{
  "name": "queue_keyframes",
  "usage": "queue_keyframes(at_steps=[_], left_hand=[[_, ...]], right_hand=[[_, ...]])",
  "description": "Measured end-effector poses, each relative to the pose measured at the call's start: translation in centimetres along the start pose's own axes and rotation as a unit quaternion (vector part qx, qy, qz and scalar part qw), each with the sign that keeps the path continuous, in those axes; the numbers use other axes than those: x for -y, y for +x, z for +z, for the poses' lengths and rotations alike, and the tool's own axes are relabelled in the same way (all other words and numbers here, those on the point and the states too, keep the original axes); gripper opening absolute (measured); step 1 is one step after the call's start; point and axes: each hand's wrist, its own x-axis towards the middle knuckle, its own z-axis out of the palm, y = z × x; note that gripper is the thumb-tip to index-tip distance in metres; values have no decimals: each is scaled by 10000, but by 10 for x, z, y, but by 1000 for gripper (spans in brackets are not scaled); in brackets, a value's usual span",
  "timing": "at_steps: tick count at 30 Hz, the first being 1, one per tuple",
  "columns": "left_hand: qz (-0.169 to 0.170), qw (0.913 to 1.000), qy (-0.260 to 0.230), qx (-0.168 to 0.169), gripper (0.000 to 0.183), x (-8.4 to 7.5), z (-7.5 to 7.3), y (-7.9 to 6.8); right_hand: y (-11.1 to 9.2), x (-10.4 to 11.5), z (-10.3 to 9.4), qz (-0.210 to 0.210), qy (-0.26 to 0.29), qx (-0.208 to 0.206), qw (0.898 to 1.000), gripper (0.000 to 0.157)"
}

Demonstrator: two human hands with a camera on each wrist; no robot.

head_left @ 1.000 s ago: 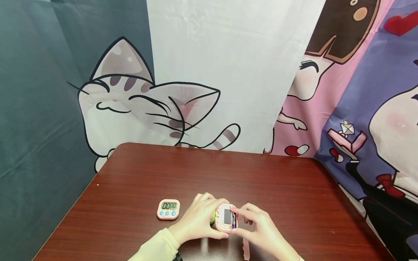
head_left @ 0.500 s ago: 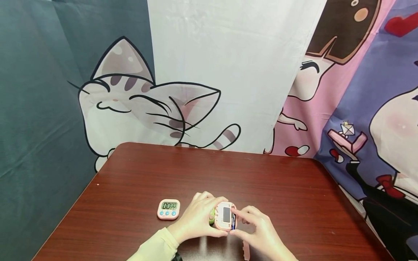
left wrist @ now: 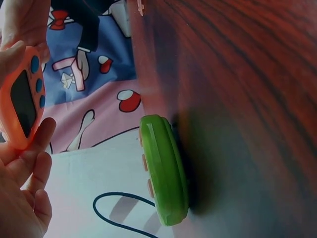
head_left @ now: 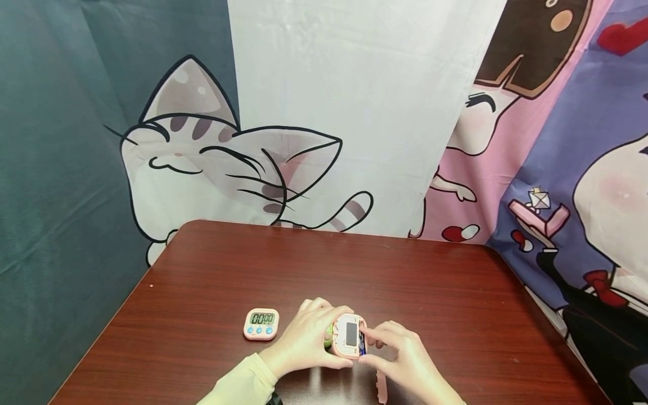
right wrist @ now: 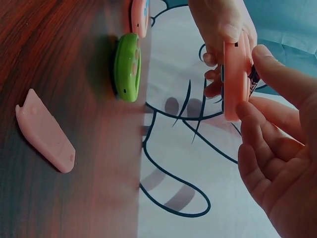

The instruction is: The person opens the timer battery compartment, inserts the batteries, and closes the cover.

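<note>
My left hand [head_left: 311,334] grips a pink kitchen timer [head_left: 348,337] by its edges, above the table, its back facing up. A battery compartment lies uncovered along the timer's right side. My right hand [head_left: 405,349] pinches a dark battery [right wrist: 254,79] there, thumb and fingertips near its two ends; the battery sticks partly out of the timer's back. In the left wrist view the timer's dark screen and blue buttons [left wrist: 38,85] show. Below my right hand, a pink battery cover [right wrist: 47,131] lies on the table.
A green timer [left wrist: 164,168] stands on edge on the table, mostly behind my left hand in the head view. Another pink timer [head_left: 261,324], reading 00:00, rests to the left on the brown table [head_left: 324,264]. A printed cloth [head_left: 334,73] hangs behind.
The held timer has shifted slightly left and turned a little. My right fingers have moved slightly along the battery side. The cover and the other timers stay put.
</note>
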Motion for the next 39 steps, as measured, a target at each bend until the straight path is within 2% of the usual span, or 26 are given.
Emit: queue_keyframes(at_steps=[7, 10, 14, 17, 19, 24, 28, 33, 39], left_hand=[[19, 10000, -69, 62, 70, 0, 0, 1], [39, 10000, -26, 59, 72, 0, 0, 0], [106, 9999, 69, 108, 75, 0, -1, 0], [171, 9997, 54, 156, 75, -1, -1, 0], [226, 9996, 12, 168, 74, -1, -1, -1], [352, 9992, -104, 165, 74, -3, 0, -1], [413, 9988, -168, 198, 73, -4, 0, -1], [514, 9981, -192, 282, 72, -6, -1, 0], [584, 9978, -106, 308, 73, -8, -2, 2]], right_hand=[[3, 2, 0, 193, -176, -94, 9996, 42], [4, 4, 0, 494, -193, 7, 9986, 46], [5, 6, -1, 863, -123, 142, 9961, 60], [5, 6, -3, 1010, 69, 315, 9944, 69], [5, 5, -5, 1112, 240, 498, 9923, 69], [5, 3, -8, 1576, 712, 995, 9799, 58], [4, 2, -10, 1989, 999, 1247, 9669, 55], [2, 1, -10, 2194, 1413, 1314, 9564, 55], [1, 1, -10, 2279, 1772, 1288, 9487, 55]])
